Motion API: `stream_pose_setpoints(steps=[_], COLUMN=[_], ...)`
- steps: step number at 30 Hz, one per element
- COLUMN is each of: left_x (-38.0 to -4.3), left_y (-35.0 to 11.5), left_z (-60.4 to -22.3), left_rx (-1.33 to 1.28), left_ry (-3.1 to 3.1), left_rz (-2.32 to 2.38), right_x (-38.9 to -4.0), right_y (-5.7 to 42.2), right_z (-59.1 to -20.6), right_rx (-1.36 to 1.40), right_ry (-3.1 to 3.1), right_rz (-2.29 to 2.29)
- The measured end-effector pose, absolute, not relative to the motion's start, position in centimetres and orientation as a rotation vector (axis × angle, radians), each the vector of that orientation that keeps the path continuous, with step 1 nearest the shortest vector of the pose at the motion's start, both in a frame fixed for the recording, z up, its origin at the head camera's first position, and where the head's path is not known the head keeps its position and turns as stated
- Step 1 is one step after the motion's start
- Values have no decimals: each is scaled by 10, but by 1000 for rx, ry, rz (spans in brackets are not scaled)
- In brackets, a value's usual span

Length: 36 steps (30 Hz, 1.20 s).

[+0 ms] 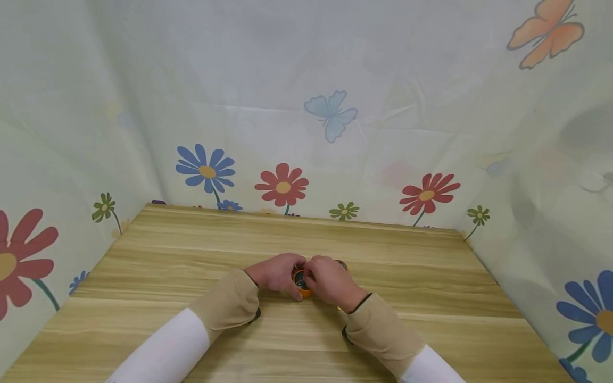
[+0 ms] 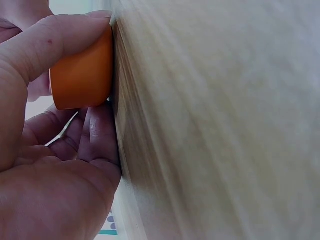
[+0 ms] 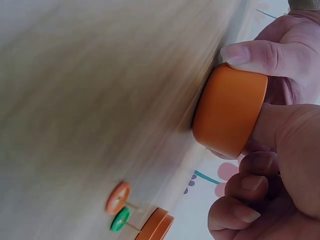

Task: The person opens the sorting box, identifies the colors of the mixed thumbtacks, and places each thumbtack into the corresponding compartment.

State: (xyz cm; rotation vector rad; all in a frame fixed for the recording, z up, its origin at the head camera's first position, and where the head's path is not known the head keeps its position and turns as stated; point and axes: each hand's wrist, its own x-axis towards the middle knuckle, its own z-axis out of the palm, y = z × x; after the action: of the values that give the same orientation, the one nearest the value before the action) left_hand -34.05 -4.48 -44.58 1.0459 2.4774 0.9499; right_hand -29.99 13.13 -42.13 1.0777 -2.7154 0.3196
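A small round orange case [image 1: 305,291] stands on the table with its open face up and a dark inside. My left hand [image 1: 280,274] holds it, thumb on the near side and fingers round the far side. The case's smooth orange wall [image 2: 82,75] shows between thumb and fingers in the left wrist view. My right hand [image 1: 330,279] is over the open face, with one digit reaching inside the rim and the other fingers [image 3: 250,185] curled below. Its tip is hidden inside the case [image 3: 230,110], so I cannot tell whether it pinches anything there.
In the right wrist view, an orange disc [image 3: 118,198] and a green disc [image 3: 120,219] with thin pins lie near another orange round piece [image 3: 156,224]. A dark round piece [image 1: 342,264] peeks out behind my right hand. Flower-printed cloth [image 1: 282,186] borders the wooden table [image 1: 201,239].
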Motion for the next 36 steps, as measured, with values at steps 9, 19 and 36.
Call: stream_pose_setpoints(steps=[9, 19, 36], left_x=[-341, -342, -344], left_y=[-44, -44, -44], left_z=[-447, -446, -451], left_rx=[1054, 1044, 1063], left_ry=[2493, 2486, 2461], left_rz=[932, 941, 972], right_x=[-301, -303, -304], right_y=[127, 125, 125], right_z=[-420, -419, -419], right_rx=[1046, 1021, 1034], right_ry=[-2752, -2766, -2804], right_rz=[293, 280, 278])
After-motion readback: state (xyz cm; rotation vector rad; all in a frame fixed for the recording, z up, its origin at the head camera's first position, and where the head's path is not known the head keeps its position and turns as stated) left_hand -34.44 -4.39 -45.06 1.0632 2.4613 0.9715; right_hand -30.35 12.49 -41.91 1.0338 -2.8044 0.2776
